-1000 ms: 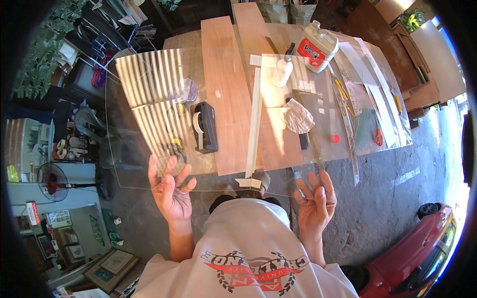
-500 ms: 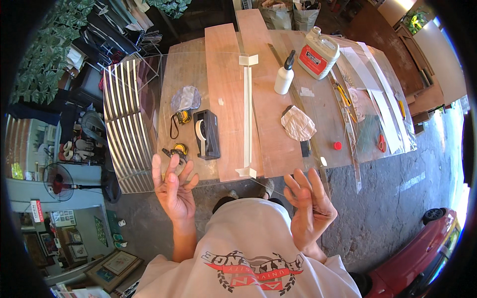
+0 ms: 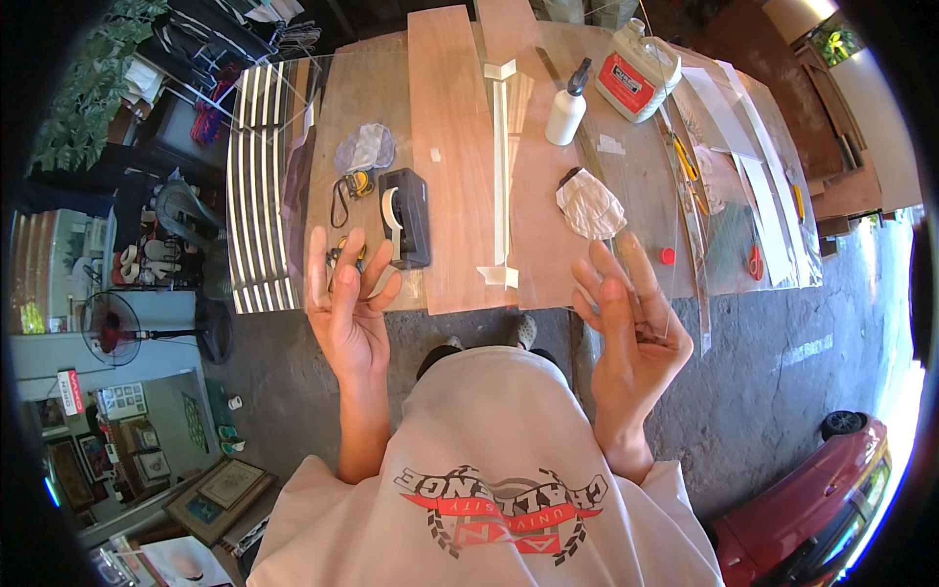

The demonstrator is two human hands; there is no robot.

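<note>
Both left hand and right hand curl fingers loosely, grip unclear. The taped seam has shifted farther over the bench, perhaps better supported.

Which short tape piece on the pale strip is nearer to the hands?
The piece at the near end of the strip; the other piece marks its far end.

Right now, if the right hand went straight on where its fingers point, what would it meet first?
Probably the crumpled cloth, just beyond the right hand in this view; depth is unclear, and something see-through may lie between.
</note>
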